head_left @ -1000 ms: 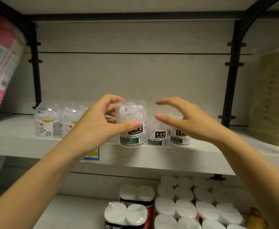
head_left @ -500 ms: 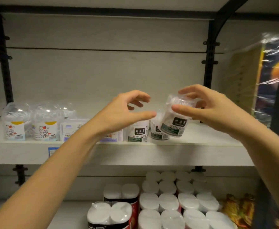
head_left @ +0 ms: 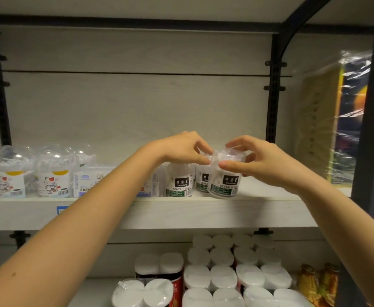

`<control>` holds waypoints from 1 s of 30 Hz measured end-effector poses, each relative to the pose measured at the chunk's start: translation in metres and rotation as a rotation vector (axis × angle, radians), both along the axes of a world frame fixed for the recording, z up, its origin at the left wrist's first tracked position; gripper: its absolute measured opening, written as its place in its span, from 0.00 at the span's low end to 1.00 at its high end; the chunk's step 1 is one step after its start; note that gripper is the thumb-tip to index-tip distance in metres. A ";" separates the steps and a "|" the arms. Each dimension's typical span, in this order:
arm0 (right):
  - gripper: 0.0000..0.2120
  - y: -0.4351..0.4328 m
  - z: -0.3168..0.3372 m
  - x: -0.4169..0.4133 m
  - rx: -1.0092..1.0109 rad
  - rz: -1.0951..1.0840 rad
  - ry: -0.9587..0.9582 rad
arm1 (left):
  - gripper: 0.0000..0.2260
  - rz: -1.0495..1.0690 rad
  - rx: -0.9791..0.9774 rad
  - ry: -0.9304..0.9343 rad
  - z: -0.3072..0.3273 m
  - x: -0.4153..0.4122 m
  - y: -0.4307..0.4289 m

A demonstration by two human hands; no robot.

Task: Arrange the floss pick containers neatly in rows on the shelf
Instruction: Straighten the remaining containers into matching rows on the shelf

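Note:
A clear floss pick container [head_left: 224, 178] with a black and green "DENTAL FLOSS" label sits slightly tilted at the front of the white shelf [head_left: 203, 213]. My right hand [head_left: 257, 160] grips its lid from the right and above. My left hand [head_left: 181, 149] pinches the lid's left edge with its fingertips. Two more of the same containers stand to its left: one [head_left: 179, 181] at the front, another [head_left: 201, 179] behind, partly hidden.
Clear cat-label tubs [head_left: 52, 173] and a small white box [head_left: 88, 181] fill the shelf's left part. A wrapped flat pack [head_left: 327, 120] leans at the right beside a black upright [head_left: 274, 89]. Paper rolls [head_left: 221, 271] crowd the lower shelf.
My right hand has lowered the container from mid-air down to the shelf front. My left hand has moved right and now touches the lid.

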State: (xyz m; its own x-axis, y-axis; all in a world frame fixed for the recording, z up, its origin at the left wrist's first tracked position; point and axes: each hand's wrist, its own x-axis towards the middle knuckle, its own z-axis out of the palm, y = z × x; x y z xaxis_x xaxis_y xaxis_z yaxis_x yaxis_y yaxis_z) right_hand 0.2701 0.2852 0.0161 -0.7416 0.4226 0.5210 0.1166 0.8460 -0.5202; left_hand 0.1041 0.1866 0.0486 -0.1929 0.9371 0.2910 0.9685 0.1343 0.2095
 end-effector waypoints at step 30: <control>0.30 -0.007 -0.021 -0.034 0.237 -0.086 0.040 | 0.23 0.152 0.013 -0.100 -0.020 -0.025 -0.030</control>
